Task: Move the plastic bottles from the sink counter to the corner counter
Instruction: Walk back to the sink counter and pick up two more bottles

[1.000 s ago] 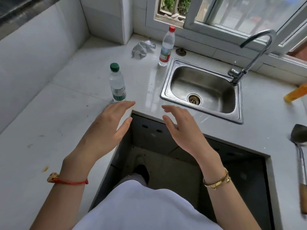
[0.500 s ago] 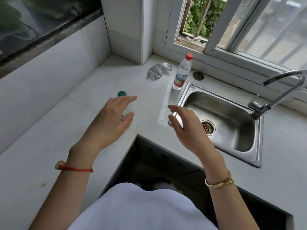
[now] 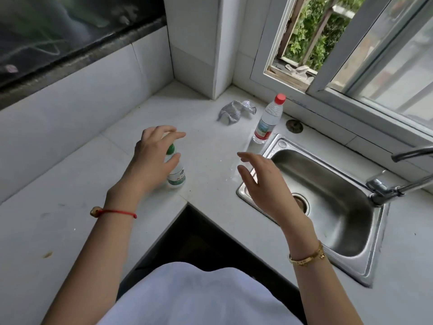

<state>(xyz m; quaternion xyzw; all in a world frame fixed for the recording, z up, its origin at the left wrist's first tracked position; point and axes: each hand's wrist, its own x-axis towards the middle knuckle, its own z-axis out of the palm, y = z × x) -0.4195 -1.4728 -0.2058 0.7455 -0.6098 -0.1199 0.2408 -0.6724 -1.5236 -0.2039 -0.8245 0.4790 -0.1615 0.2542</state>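
A small clear bottle with a green cap (image 3: 177, 175) stands upright on the white counter (image 3: 70, 207) near the inner corner edge. My left hand (image 3: 152, 158) hovers over it with fingers spread, covering most of its neck, not closed on it. A taller clear bottle with a red cap (image 3: 268, 119) stands upright at the far left corner of the steel sink (image 3: 311, 200). My right hand (image 3: 260, 181) is open in the air above the sink's left rim, well short of the red-capped bottle.
A crumpled silver wrapper (image 3: 234, 111) lies on the counter towards the corner pillar. A round drain plug (image 3: 294, 125) sits by the window sill. The tap (image 3: 389, 188) arches over the sink's right side. A dark opening (image 3: 199, 242) gapes below the counter edge in front of me.
Both hands have moved forward over the counter. My left hand now covers the top of the green-capped bottle; my right hand has come nearer to the sink's left rim.
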